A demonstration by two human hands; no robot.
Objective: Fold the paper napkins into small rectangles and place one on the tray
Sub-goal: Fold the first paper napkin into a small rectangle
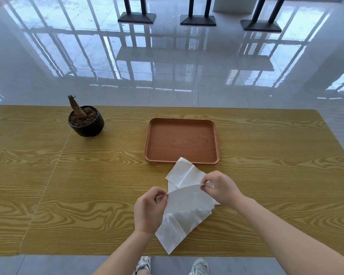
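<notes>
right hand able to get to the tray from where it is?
Probably yes. The tray lies bare just beyond the right hand, nothing between them, but both hands are pinching a napkin.

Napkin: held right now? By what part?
Yes. Both hands pinch the upper napkin by its top edge: left hand at one corner, right hand at the other.

A small black round pot (86, 124) with brown soil and a bare brown stump stands on the yellow wood-grain table (87, 185). Three black metal table bases (198, 20) stand on the glossy tiled floor (187, 76).
</notes>
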